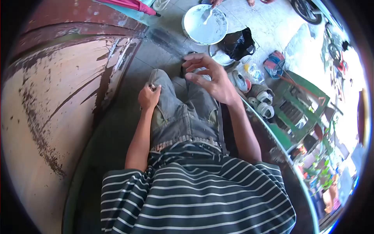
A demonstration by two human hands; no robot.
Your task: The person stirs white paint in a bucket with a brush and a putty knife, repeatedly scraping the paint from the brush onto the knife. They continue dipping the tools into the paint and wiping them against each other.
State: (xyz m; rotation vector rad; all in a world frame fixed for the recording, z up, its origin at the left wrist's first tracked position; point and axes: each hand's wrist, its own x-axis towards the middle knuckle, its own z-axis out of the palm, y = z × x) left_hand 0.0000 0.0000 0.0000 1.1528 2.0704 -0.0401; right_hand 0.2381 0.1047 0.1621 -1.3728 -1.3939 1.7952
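My left hand [149, 96] rests by my left thigh, its fingers closed round a narrow greyish, see-through-looking object [154, 77] that points away from me. What kind of object it is, I cannot make out. In front of my other thigh my right hand [210, 78] is raised with its fingers bent and apart, and nothing shows in it. Beyond my knees stands a white bucket [185, 30] with whitish stuff inside. Another person's hand [216, 3] at the top edge holds a flat-bladed tool [206, 15] over that bucket.
To the left is a panel [46, 117] with peeling brown paint. A black plastic bag [237, 43] lies beside the bucket. Several shoes [265, 104] sit on the right, near a green wooden frame [311, 93]. A pink umbrella [128, 5] is at the top left.
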